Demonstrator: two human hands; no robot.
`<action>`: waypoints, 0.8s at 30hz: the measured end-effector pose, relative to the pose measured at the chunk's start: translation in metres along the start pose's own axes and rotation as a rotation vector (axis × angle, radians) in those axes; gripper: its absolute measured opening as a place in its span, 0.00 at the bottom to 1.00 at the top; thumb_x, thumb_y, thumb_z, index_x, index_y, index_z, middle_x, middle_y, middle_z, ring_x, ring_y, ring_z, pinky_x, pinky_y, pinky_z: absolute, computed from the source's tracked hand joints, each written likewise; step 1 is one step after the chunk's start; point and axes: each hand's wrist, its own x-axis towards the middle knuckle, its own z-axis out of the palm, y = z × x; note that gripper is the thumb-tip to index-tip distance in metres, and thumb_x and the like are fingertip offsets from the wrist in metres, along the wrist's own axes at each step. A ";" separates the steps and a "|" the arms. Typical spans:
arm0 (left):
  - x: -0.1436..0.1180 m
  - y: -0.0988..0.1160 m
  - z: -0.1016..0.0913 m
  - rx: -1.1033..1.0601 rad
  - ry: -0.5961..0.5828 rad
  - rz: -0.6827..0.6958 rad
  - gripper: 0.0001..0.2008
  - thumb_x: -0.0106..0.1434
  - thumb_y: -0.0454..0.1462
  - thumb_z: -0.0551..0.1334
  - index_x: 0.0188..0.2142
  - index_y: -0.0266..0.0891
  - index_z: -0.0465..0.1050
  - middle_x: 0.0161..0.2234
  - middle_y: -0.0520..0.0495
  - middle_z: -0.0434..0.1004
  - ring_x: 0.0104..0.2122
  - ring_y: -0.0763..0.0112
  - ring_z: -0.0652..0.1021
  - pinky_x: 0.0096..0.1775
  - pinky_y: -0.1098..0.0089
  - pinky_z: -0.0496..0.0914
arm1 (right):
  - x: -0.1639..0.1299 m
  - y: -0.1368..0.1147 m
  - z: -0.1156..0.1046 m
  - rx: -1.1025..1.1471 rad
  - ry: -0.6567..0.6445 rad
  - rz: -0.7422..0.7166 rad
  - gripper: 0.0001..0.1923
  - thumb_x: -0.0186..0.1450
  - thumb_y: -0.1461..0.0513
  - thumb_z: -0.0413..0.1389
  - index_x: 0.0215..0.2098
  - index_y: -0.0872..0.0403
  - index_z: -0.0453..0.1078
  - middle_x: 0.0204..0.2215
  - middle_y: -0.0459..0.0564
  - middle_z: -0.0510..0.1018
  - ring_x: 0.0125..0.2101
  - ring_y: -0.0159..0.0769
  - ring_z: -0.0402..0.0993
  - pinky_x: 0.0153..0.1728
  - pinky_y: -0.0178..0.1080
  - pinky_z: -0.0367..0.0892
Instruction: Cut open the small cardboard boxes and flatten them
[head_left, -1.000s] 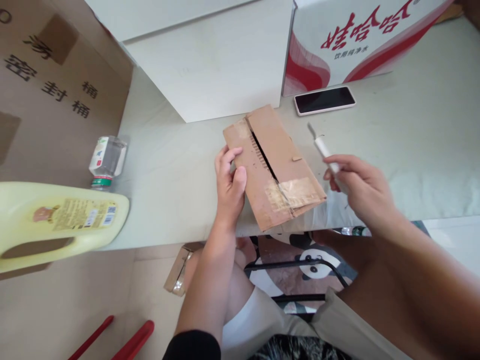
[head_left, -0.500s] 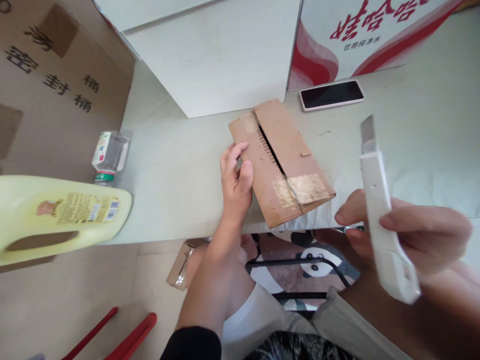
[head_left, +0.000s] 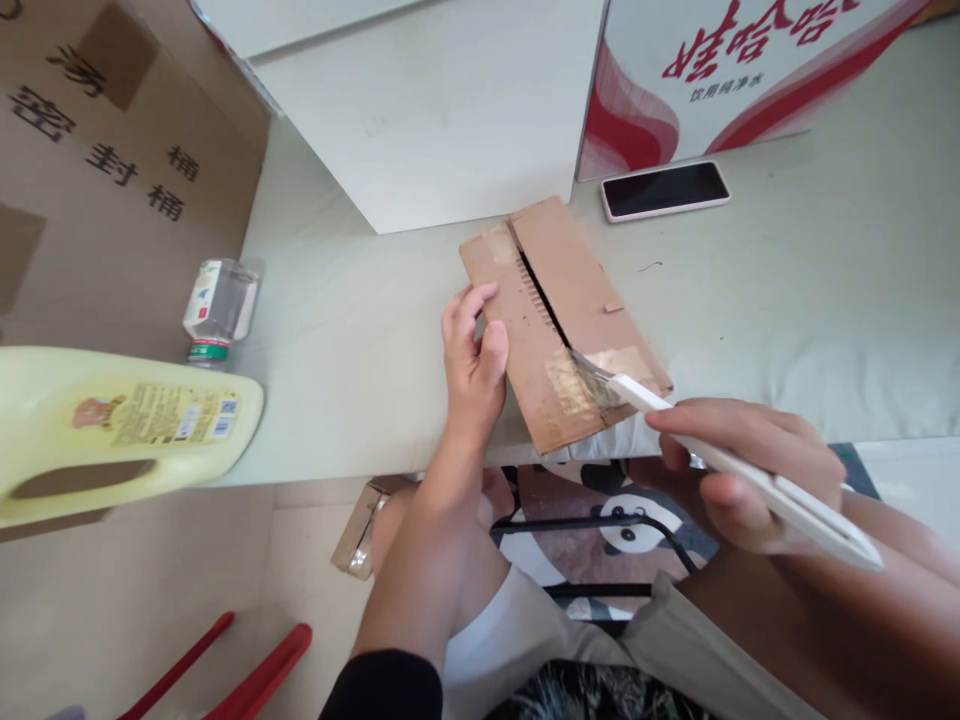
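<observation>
A small cardboard box lies tilted on the pale cloth-covered table, with a dark slit along its top seam and clear tape at both ends. My left hand grips the box's left edge, thumb on top, the other fingers partly hidden. In my right hand is a white box cutter, held between thumb and fingers. Its blade points left and meets the seam where the taped part near the lower end begins. How deep the tip goes I cannot tell.
A phone lies beyond the box, before a red-and-white carton. A white box stands behind. To the left are a clear bottle, a yellow jug and a large brown carton. The table's front edge runs just below the box.
My right hand has swung the box cutter down and left, from raised upright beside the box to its blade at the taped seam. My left hand and the box have barely moved.
</observation>
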 end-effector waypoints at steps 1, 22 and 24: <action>0.000 0.000 0.000 0.005 0.001 0.001 0.26 0.71 0.58 0.53 0.57 0.47 0.70 0.58 0.41 0.71 0.61 0.57 0.71 0.64 0.57 0.65 | -0.001 0.001 -0.001 -0.002 0.006 0.013 0.19 0.76 0.47 0.46 0.48 0.48 0.73 0.22 0.45 0.76 0.19 0.30 0.72 0.20 0.33 0.69; 0.001 0.000 0.001 -0.021 0.014 -0.001 0.26 0.70 0.58 0.54 0.56 0.47 0.71 0.57 0.42 0.72 0.60 0.57 0.73 0.63 0.56 0.65 | -0.012 0.003 0.005 0.021 0.122 0.177 0.07 0.67 0.60 0.59 0.44 0.45 0.76 0.17 0.41 0.75 0.14 0.31 0.69 0.14 0.36 0.62; 0.001 -0.001 0.001 -0.019 0.015 -0.007 0.26 0.70 0.59 0.54 0.57 0.48 0.71 0.57 0.42 0.72 0.60 0.57 0.72 0.64 0.55 0.65 | -0.012 0.003 0.005 0.076 0.131 0.168 0.06 0.68 0.59 0.58 0.42 0.45 0.76 0.18 0.42 0.76 0.14 0.33 0.71 0.14 0.36 0.63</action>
